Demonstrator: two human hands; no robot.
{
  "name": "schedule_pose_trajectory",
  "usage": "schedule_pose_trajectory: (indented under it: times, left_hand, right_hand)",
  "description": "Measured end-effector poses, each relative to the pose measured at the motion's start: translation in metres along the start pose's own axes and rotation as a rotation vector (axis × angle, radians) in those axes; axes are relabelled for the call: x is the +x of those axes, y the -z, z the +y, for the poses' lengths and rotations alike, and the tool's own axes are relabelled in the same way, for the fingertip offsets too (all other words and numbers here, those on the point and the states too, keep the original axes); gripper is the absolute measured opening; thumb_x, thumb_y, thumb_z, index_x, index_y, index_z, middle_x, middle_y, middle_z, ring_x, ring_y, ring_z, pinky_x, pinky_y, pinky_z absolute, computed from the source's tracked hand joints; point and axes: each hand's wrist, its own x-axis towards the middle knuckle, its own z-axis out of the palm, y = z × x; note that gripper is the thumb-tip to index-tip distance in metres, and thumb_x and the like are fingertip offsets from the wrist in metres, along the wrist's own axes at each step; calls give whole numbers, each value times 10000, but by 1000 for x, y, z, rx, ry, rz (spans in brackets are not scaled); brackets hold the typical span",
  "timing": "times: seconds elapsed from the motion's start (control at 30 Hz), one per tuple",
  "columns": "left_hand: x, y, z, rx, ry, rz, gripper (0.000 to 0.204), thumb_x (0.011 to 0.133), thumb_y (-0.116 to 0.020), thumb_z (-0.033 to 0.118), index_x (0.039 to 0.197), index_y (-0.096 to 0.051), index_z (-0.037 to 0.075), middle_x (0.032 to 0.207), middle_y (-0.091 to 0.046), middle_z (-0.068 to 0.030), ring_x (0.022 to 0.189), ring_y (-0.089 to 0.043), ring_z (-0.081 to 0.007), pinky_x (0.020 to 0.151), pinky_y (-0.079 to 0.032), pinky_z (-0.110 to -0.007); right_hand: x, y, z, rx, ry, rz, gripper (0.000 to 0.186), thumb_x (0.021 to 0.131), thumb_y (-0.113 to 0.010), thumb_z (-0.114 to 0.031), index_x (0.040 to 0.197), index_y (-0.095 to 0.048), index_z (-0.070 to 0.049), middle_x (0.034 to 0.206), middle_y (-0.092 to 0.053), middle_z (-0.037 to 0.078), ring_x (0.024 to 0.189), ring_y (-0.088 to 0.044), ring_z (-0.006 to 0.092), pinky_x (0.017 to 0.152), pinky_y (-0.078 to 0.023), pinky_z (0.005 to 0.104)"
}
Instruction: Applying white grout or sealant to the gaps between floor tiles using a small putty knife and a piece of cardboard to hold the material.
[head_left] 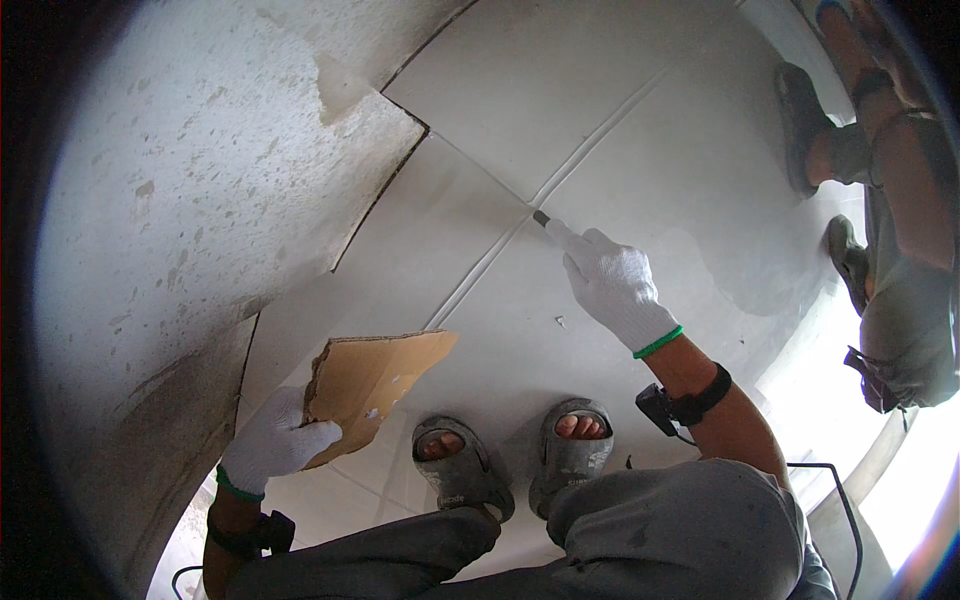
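My left hand (272,440), in a white knit glove with a green cuff, is closed on the edge of a piece of brown cardboard (375,385). The cardboard is held over the floor at the lower left, its edges torn. My right hand (612,275), gloved the same way, grips a small tool with a dark tip (541,217); most of it is hidden by the fingers, so its kind does not show. That tip touches or hovers just over a pale joint line (480,272) between the grey floor tiles, near where two joints cross.
A rough, speckled white wall (200,190) with a projecting corner stands on the left. My sandalled feet (575,445) are on the tiles below. Another person's legs and shoes (800,130) are at the right. A small scrap (561,322) lies on the floor.
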Motion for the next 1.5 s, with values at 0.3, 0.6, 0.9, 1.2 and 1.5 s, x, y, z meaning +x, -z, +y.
schedule_pose_trajectory:
  times: [0.3,0.6,0.9,1.2,1.5]
  left_hand:
    - [3,5,18,8,46,-67,463,850,-652,235,1197,-669,-71,941,-740,-211,827,-729,-274,790,-587,-398]
    - [9,2,32,-81,-1,-66,484,865,-635,160,1301,-619,-50,1136,-721,-184,1042,-687,-252,957,-543,-395]
    - [26,-12,43,-267,-14,-62,508,853,-594,79,1343,-585,-53,1182,-708,-168,1072,-680,-232,986,-545,-395]
    - [27,-17,83,-183,-54,-59,616,816,-613,78,1421,-543,-23,1311,-676,-153,1202,-664,-263,1073,-501,-423]
    - [51,-17,117,-232,-80,-73,586,848,-616,87,1416,-531,-33,1256,-683,-156,1146,-672,-251,1040,-523,-411]
  right_hand:
    - [-9,2,3,16,1,52,394,1014,-565,-159,1407,-574,-165,864,-659,130,696,-689,338,604,-568,451]
    - [-27,5,9,11,-49,17,406,1015,-562,-160,1421,-565,-176,869,-653,120,695,-683,338,605,-570,449]
    - [-59,1,23,-36,-126,-47,430,1035,-529,-196,1466,-535,-190,912,-658,121,727,-688,339,638,-586,457]
    - [-101,-8,43,-25,-105,40,439,1005,-572,-166,1443,-558,-185,897,-647,106,692,-684,318,605,-583,441]
    - [-140,-5,60,40,-129,-11,514,962,-575,-136,1472,-535,-177,958,-659,129,726,-706,316,631,-592,443]
